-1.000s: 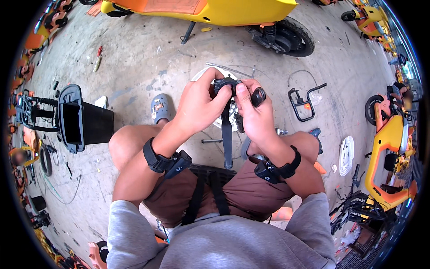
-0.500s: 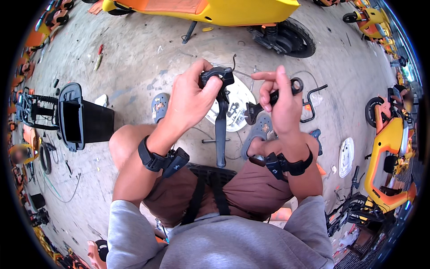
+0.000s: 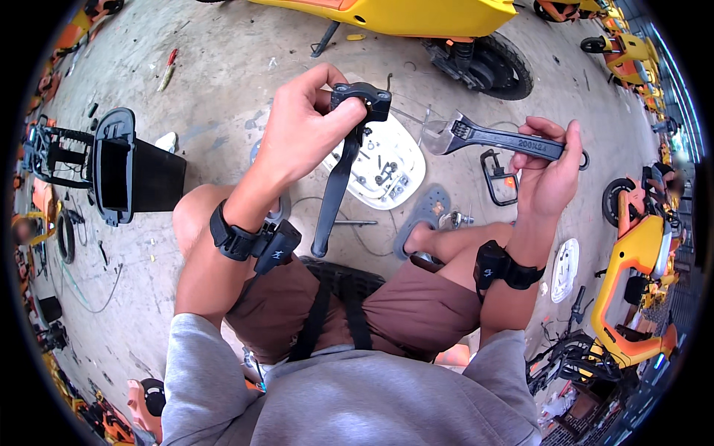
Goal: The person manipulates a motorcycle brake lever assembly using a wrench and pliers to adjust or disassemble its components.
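Observation:
My left hand (image 3: 297, 134) is closed around the clamp end of a black brake lever (image 3: 338, 189), thumb pressed on top. The lever's long blade hangs down toward my lap. Off to the right, my right hand (image 3: 549, 175) grips a dark adjustable wrench (image 3: 506, 141) by its handle. The wrench lies roughly level, its jaws pointing left toward the brake lever without touching it. Below and between the hands, a white tray-like panel (image 3: 407, 145) on the floor holds several screws and small metal parts.
A yellow and orange scooter (image 3: 416, 16) stands ahead on its kickstand. At the left is a black box-shaped bin (image 3: 160, 175). A red-handled tool (image 3: 172, 59) and a bent black frame (image 3: 501, 195) lie on the floor. Another scooter (image 3: 613, 297) is at the right.
My right hand has moved right and turned the wrench from a downward tilt to nearly level, jaws leftward. My left hand has shifted slightly up and left, and the lever blade now slants down-left.

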